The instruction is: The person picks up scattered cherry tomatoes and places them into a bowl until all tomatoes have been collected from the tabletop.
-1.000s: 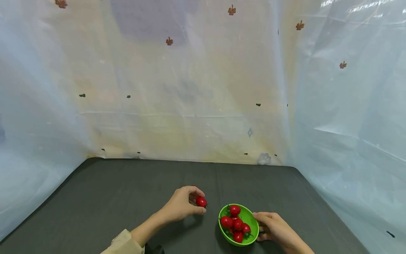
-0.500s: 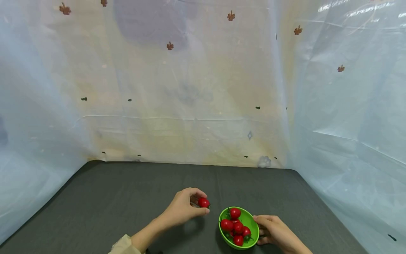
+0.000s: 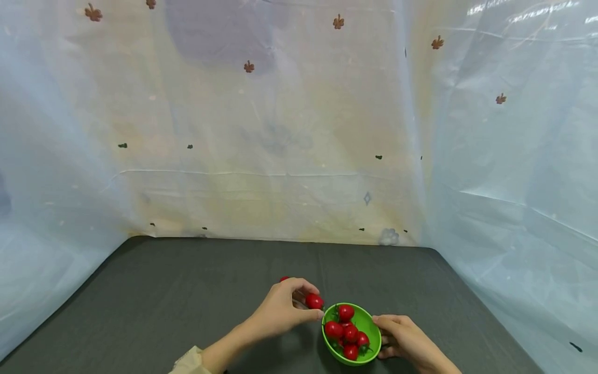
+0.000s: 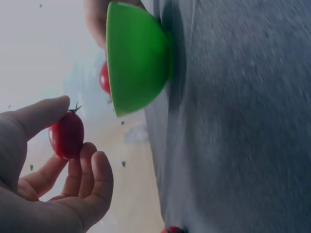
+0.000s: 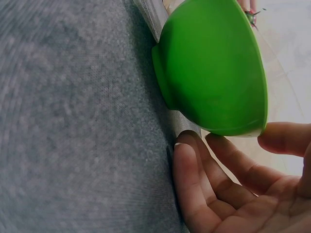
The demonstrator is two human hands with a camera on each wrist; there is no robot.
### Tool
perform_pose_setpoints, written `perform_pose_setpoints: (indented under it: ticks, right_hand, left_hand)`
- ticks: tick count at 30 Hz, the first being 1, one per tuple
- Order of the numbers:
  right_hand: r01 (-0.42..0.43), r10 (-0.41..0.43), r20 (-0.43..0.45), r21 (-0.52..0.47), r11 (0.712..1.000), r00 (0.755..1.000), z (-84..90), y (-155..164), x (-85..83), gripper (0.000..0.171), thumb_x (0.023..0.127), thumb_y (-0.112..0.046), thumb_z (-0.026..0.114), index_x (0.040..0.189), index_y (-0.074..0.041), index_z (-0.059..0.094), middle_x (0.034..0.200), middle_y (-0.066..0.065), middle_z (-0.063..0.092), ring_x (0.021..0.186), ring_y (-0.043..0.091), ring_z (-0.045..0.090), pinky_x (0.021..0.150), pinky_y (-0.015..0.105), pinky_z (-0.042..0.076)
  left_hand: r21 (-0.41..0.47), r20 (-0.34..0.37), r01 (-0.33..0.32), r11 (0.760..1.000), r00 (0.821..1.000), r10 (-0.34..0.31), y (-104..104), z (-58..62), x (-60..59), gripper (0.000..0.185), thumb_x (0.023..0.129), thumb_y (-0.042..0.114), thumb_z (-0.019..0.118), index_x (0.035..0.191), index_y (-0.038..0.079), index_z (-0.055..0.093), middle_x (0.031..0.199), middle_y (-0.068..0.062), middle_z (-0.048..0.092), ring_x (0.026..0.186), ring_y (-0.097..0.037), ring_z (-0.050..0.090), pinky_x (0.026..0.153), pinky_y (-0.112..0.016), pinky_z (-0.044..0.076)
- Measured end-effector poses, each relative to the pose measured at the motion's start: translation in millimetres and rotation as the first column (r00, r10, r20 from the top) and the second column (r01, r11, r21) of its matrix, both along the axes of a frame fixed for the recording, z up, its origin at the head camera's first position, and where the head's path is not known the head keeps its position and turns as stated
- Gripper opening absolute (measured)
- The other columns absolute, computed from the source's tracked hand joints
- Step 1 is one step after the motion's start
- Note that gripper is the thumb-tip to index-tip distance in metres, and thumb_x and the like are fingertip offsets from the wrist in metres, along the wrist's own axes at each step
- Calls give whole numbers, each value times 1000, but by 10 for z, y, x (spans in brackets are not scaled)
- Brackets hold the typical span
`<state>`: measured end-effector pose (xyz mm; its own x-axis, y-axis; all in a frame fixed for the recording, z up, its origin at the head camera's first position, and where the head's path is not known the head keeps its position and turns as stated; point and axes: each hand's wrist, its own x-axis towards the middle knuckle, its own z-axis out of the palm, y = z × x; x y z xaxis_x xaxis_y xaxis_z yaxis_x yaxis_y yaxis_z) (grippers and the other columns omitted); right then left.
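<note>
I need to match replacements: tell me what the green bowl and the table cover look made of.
Green bowl: probably plastic, with a smooth, evenly coloured wall and soft sheen; the right hand steadies it. Table cover: dark grey cloth, matte, fine weave visible in the right wrist view, possibly felt-like.

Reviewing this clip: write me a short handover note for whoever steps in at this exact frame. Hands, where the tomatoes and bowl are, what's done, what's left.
Left hand: pinches one cherry tomato just off the left rim of the green bowl, not yet over it.
Right hand: at the bowl's right side, fingers beside the wall; contact hard to tell.
Done: several tomatoes already lie in the bowl.
Left: the held tomato probably goes in next; one more tomato shows on the dark table behind the left hand.
</note>
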<state>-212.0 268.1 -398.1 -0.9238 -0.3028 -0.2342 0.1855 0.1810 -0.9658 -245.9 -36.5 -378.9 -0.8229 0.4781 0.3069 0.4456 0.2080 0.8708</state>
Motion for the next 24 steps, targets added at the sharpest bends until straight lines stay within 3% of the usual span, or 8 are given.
perform_pose_setpoints:
  ticks: [6, 12, 24]
  right_hand:
    - [-3, 3, -4, -4, 1000, 1000, 0, 0, 3, 45, 103, -30, 50, 122, 9, 62, 93, 7, 70, 82, 15, 66, 71, 35, 55]
    - [-3, 3, -6, -3, 1000, 1000, -8, 6, 4, 45, 103, -30, 50, 122, 9, 63, 93, 7, 70, 81, 15, 65, 71, 35, 55]
    - [-24, 24, -8, -13, 1000, 1000, -7, 11, -5, 46, 103, -31, 49, 123, 9, 61, 95, 8, 69, 83, 16, 65, 73, 36, 55]
  left_hand:
    - [31, 11, 45, 999, 999, -45, 123, 25, 78, 28, 79, 24, 85, 99, 16, 68, 88, 2, 65, 74, -15, 62, 64, -28, 54]
    - [36, 25, 83, 996, 996, -84, 254, 9, 77, 27, 78, 20, 85, 98, 15, 67, 87, 2, 64, 73, -14, 60, 62, -27, 53]
    - [-2, -48, 151, 989, 987, -150, 412, -61, 39, 26, 79, 24, 85, 97, 16, 68, 89, 9, 64, 76, -9, 60, 64, -25, 52]
